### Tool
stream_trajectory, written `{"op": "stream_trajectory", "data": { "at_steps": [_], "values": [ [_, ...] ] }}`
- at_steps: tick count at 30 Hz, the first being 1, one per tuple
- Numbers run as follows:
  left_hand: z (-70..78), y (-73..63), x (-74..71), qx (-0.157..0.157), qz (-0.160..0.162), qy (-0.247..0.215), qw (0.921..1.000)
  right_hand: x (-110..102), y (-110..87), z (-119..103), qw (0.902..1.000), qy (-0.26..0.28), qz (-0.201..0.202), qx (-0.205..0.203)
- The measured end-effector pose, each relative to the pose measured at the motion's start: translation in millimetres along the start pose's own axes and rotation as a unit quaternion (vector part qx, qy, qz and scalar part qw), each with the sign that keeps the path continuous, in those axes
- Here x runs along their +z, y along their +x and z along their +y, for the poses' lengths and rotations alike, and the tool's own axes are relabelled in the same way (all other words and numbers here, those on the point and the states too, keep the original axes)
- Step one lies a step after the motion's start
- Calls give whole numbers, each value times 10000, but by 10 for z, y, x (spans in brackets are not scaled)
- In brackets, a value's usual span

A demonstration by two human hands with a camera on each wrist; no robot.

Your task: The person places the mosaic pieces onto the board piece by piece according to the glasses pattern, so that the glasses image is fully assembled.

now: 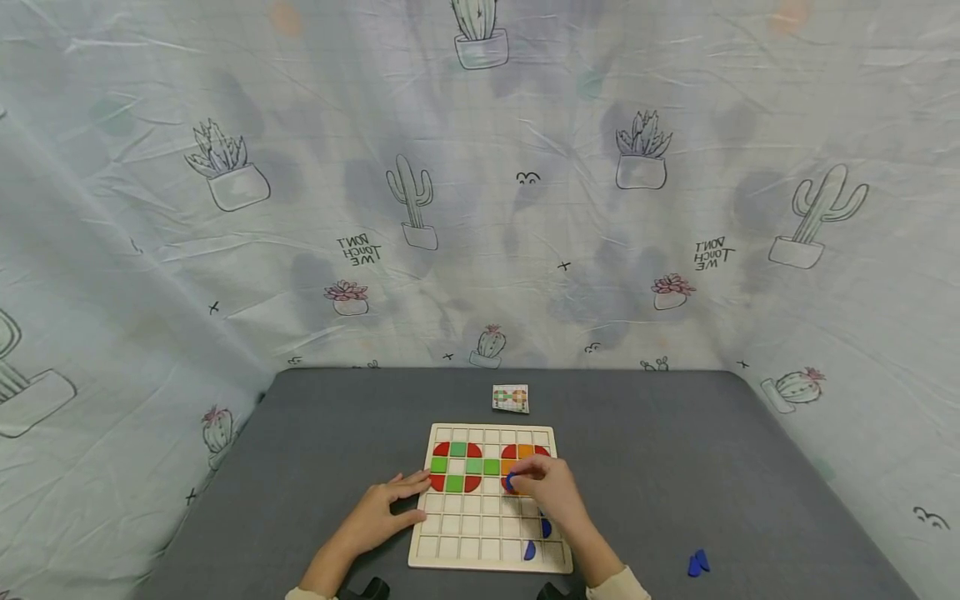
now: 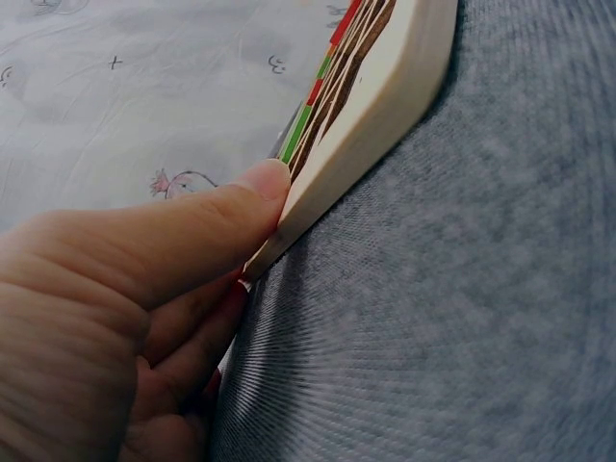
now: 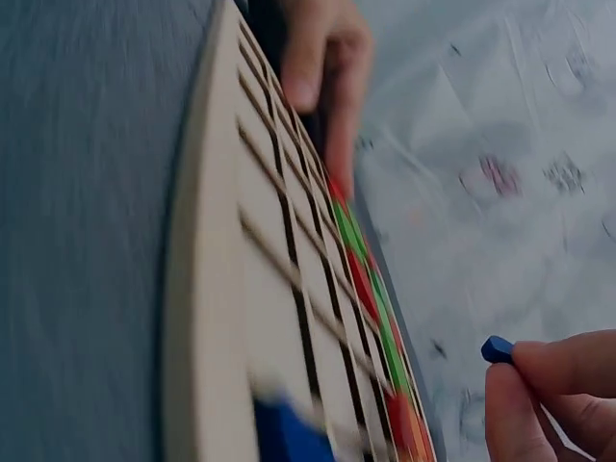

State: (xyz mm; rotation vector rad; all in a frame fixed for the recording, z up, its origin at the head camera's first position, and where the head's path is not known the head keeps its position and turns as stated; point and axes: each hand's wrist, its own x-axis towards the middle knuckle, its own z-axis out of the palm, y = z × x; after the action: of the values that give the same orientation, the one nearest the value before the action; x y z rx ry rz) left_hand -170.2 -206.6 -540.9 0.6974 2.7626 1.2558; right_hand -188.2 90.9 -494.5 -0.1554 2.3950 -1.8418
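A wooden grid board lies on the table, its upper rows holding red quarter-round, green square and orange pieces. My left hand rests at the board's left edge, fingertips by a red piece and thumb lower down. In the left wrist view the thumb touches the rim. Over the right part of the board, my right hand pinches a small blue piece between thumb and finger, held off the board in the right wrist view. Blue half-round pieces lie at the board's lower right.
A small pattern card lies behind the board on the grey table. Two more blue pieces are on the table to the right. A cactus-print cloth hangs behind and at the sides.
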Motion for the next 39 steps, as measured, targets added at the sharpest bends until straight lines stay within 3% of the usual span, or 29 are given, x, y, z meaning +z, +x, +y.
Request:
{"op": "stream_trajectory", "data": {
  "at_steps": [6,15,28,35,39],
  "values": [
    [0,-2,-2,105,130,45,9999,392,8,-55,9981,-124,-540,-278],
    [10,-11,-3,205,140,19,9997,860,97,-46,9964,-349,-617,-464],
    [22,-14,-17,159,150,88,9997,1057,96,-63,9883,-1186,-603,-740],
    [-1,-15,-7,73,113,46,9999,1085,76,-92,9694,-2096,-433,-1203],
    [-5,-3,-3,37,74,40,10000,1084,67,-110,9626,-2336,-377,-1317]
  ]
}}
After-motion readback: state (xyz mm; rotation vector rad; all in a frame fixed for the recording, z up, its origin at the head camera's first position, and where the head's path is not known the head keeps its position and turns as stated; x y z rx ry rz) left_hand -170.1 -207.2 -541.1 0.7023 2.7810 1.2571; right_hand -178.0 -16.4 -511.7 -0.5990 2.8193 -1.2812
